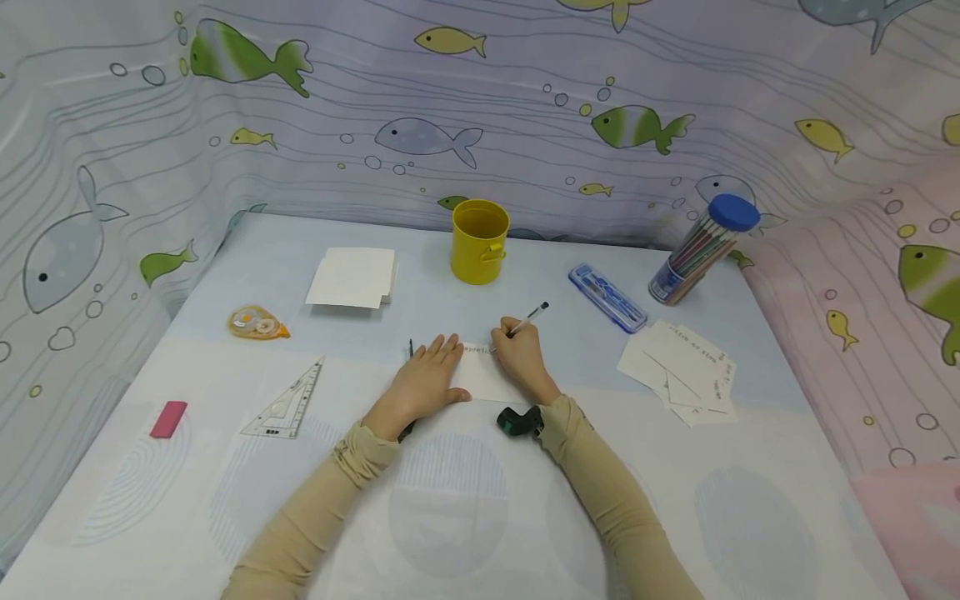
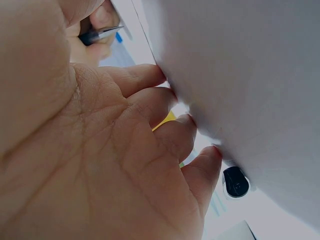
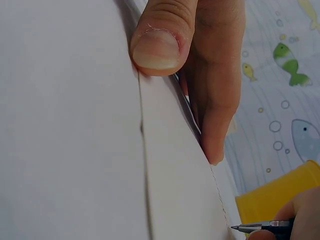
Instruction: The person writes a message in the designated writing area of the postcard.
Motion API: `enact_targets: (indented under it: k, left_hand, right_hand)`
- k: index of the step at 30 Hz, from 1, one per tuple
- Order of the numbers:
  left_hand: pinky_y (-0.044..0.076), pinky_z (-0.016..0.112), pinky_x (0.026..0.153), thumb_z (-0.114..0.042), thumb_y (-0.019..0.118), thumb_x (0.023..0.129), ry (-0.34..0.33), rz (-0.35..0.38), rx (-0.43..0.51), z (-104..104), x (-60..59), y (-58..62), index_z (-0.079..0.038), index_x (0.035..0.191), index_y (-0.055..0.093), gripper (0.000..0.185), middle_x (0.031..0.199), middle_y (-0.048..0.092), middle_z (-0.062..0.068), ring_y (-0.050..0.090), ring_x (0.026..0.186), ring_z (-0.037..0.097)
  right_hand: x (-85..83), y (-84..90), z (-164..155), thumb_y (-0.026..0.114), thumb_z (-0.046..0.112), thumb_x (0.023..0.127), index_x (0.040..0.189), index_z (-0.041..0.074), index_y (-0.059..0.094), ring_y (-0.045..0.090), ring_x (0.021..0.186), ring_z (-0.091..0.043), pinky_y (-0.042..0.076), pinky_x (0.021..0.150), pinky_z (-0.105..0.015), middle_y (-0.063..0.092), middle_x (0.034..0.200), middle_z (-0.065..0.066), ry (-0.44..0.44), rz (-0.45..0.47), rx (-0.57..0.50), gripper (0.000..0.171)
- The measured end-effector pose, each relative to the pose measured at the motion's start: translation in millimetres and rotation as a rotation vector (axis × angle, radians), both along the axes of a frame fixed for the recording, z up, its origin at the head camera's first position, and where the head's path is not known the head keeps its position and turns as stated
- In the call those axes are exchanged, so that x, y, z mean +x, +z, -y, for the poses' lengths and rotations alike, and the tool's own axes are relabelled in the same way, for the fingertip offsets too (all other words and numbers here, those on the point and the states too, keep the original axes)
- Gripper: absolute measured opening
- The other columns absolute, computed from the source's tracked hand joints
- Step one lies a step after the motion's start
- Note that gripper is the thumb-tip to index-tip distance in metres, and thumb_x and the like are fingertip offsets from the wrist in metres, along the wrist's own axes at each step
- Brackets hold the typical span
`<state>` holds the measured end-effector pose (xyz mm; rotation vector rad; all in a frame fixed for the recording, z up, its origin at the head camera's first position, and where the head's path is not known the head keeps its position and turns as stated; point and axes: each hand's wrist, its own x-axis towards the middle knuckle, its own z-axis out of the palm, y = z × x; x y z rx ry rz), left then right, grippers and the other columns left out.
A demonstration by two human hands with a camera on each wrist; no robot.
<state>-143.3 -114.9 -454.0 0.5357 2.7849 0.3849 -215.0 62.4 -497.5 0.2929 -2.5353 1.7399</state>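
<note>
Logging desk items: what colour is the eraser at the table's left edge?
Pink eraser, clearest in the head view.

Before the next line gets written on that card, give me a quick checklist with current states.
1. Left hand flat on the card, pinning it: ok.
2. Right hand grips the pen: ok.
3. Pen tip at the card's far edge, by the line already written: ok.
4. Whether the tip touches the paper: cannot tell.
5. Blank cards in a stack near the yellow cup: ok.
6. Written cards stacked neatly: not ok, fanned out.
</note>
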Motion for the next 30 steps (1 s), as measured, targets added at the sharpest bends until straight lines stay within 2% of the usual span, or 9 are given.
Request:
enact_targets:
  k: [9,14,22,30]
  left_hand:
    - [0.02,0.054,0.12,-0.045,0.06,0.092,-0.009,0.006,-0.005,-0.7,-0.1,4.8,0.002,0.151,0.027,0.083,0.161,0.02,0.018,0.017,0.15,0.036]
    - [0.019,0.054,0.12,-0.045,0.06,0.092,-0.003,0.009,-0.01,-0.5,-1.0,2.5,0.002,0.151,0.026,0.083,0.161,0.019,0.018,0.016,0.15,0.036]
    - [0.019,0.053,0.121,-0.046,0.06,0.092,0.007,0.019,-0.001,-0.6,1.6,-0.3,0.001,0.152,0.025,0.084,0.161,0.017,0.018,0.014,0.15,0.036]
    - [0.019,0.054,0.12,-0.045,0.06,0.092,-0.003,0.006,-0.005,-0.7,-0.3,2.3,0.002,0.152,0.026,0.083,0.161,0.019,0.018,0.016,0.15,0.036]
  right_hand:
    - [0.5,0.3,-0.1,0.047,0.006,0.085,0.054,0.014,0.03,0.021,0.042,-0.01,0.016,0.041,-0.021,0.025,0.046,0.005,-0.008,0.013,0.001,0.036]
    - [-0.1,1.5,-0.3,0.048,0.006,0.086,0.054,0.014,0.031,0.026,0.039,-0.01,0.018,0.04,-0.02,0.029,0.044,0.005,0.014,0.006,0.032,0.037]
    - [0.1,-1.4,-1.4,0.048,0.003,0.084,0.054,0.014,0.028,0.017,0.044,-0.008,0.014,0.043,-0.02,0.021,0.047,0.006,-0.012,-0.019,0.019,0.038]
    - [-0.2,1.4,-0.7,0.048,0.003,0.086,0.054,0.014,0.028,0.019,0.042,-0.008,0.015,0.043,-0.021,0.022,0.046,0.008,-0.016,-0.007,0.058,0.039]
